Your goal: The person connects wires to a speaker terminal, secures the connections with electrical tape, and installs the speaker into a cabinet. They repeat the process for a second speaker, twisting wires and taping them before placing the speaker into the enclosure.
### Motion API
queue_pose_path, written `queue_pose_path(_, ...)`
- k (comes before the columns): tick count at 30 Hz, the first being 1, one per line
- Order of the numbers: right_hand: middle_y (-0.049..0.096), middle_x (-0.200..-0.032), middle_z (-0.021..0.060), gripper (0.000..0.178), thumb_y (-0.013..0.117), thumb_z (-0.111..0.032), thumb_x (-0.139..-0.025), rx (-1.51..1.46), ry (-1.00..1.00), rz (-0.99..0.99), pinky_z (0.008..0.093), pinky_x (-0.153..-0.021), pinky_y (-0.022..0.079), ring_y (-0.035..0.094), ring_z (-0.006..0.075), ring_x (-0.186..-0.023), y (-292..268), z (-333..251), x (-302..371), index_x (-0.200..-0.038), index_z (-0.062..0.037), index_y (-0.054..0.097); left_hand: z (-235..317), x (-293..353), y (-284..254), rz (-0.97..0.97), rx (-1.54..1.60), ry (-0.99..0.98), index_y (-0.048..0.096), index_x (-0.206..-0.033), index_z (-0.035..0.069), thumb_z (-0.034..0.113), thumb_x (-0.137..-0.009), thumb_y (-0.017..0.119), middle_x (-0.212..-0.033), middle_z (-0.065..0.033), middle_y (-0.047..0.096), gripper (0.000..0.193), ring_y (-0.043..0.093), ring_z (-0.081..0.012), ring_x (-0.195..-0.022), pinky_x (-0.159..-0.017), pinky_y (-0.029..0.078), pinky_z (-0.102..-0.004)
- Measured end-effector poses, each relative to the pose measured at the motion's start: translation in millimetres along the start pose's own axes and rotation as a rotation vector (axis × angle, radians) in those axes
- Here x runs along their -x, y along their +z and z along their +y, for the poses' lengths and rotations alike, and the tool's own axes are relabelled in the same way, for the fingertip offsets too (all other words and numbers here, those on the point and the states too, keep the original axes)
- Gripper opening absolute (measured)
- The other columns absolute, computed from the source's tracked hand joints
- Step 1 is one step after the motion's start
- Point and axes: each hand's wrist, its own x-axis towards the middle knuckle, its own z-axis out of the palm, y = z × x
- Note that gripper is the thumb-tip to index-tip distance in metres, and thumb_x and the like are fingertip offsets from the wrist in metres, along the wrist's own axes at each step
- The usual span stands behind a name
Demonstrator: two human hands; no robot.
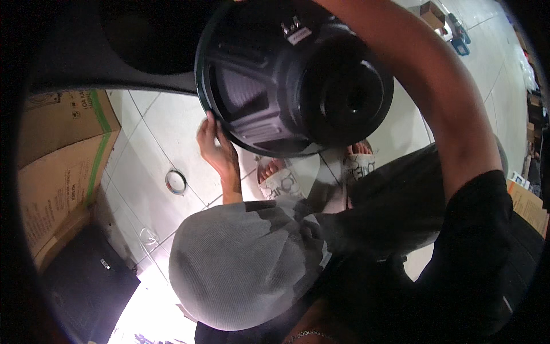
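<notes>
At twelve o'clock, loudspeaker driver (275, 94)! Left hand (219, 150) grips its rim, half-curled, likely steadying it; right hand's unseen, can't tell.

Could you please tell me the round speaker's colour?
The speaker is black, best seen in the head view.

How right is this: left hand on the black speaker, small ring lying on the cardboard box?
Wrong on one point: the head view shows the small ring lying on the tiled floor, not the cardboard box. The left hand is on the black speaker, as you say.
</notes>
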Motion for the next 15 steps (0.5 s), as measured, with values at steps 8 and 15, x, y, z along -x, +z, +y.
queue_pose_path(8,0.067,-0.121,0.0194,0.044,0.057,-0.040,-0.099,0.095,-0.095,0.106,0.0461,-0.099,0.049,0.063,0.0386,-0.114,-25.7,-40.2,78.2,-0.128,-0.0074,0.063,10.0,29.0,-30.6,-0.431,0.053,-0.124,0.025,-0.160,0.021,0.016,-0.096,0.066,-0.138,-0.0178,0.046,0.076,0.052,-0.0325,-0.122,-0.091,0.052,-0.0393)
queue_pose_path(15,0.071,-0.106,0.0214,0.034,0.060,-0.030,-0.098,-0.131,-0.037,0.129,0.0428,-0.089,0.053,0.069,0.0365,-0.101,-66.8,-16.1,138.9,-0.119,-0.0037,0.066,77.4,-60.5,-44.9,-0.234,-0.023,0.138,0.073,-0.102,0.000,-0.003,-0.084,0.072,-0.103,-0.0149,0.068,0.018,0.067,-0.0258,-0.091,-0.070,0.055,-0.0357)
